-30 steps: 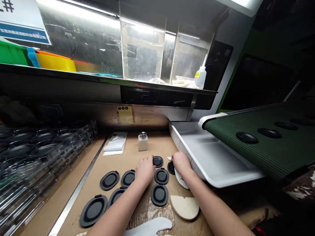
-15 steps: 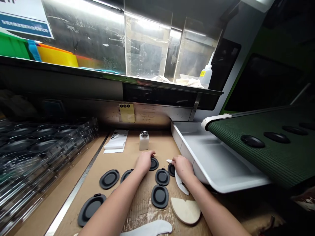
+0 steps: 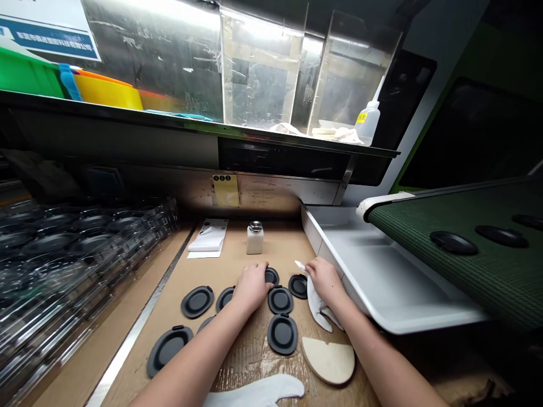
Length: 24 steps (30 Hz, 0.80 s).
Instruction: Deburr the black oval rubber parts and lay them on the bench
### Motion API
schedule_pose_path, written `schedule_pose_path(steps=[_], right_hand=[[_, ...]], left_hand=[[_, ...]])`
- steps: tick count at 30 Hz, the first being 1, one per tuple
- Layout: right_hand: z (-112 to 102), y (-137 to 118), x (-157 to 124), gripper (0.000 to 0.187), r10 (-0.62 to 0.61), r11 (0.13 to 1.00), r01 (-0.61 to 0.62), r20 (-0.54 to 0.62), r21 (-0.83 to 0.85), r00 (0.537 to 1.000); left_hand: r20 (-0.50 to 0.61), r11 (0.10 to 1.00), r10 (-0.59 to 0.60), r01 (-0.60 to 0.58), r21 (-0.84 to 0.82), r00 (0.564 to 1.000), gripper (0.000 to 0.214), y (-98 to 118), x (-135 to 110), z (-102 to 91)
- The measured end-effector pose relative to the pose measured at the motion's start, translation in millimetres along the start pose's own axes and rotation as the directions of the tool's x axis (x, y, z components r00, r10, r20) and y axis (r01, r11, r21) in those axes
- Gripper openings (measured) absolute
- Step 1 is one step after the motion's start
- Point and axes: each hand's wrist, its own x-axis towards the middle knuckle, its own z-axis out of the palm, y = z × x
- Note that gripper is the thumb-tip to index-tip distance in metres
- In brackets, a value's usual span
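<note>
Several black oval rubber parts [image 3: 280, 299] lie in rows on the brown cardboard mat [image 3: 237, 265]. My left hand [image 3: 251, 285] rests with curled fingers on the far part [image 3: 271, 276] of the middle row. My right hand [image 3: 323, 278] is closed on a white cloth [image 3: 317, 305] that hangs down under the palm. It hovers just right of another black part [image 3: 298, 286], a cloth tip sticking out above it.
A white tray [image 3: 373, 277] sits to the right under a green conveyor belt [image 3: 466, 249] carrying black parts [image 3: 453, 242]. A small white dispenser bottle [image 3: 255, 237] and a paper pad [image 3: 207, 242] stand at the back. Clear blister trays [image 3: 63, 254] are stacked left. A beige pad [image 3: 328, 359] lies near.
My left hand slid forward onto the far black part, then drew back slightly. My right hand moved a little right with the cloth. The camera tilted, shifting the scene.
</note>
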Motion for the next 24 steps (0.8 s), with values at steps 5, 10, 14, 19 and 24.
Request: schedule_pose_path(steps=[5, 10, 14, 19, 24], right_hand=[[7, 0, 0, 0.017, -0.012, 1.000, 0.012, 0.034, 0.004, 0.999], [10, -2, 5, 0.018, -0.014, 0.998, 0.018, 0.060, -0.065, 0.998], [9, -4, 12, 0.020, -0.015, 0.991, 0.030, 0.117, -0.131, 0.993], [4, -9, 14, 0.022, -0.049, 0.978, 0.083, 0.177, -0.191, 0.983], [-6, -22, 11, 0.022, -0.009, 0.969, 0.052, 0.178, -0.241, 0.984]], left_hand=[[-0.005, 1.000, 0.018, -0.018, 0.021, 1.000, 0.037, 2, 2, 3.6], [0.007, 0.998, 0.061, -0.061, 0.009, 0.998, 0.038, -3, 5, 7.1], [0.029, 0.996, 0.089, -0.088, -0.014, 0.996, 0.039, -9, 6, 7.8], [0.057, 0.994, 0.107, -0.105, -0.037, 0.993, 0.038, -12, 6, 7.2], [0.085, 0.994, 0.101, -0.097, -0.058, 0.991, 0.041, -14, 8, 5.8]])
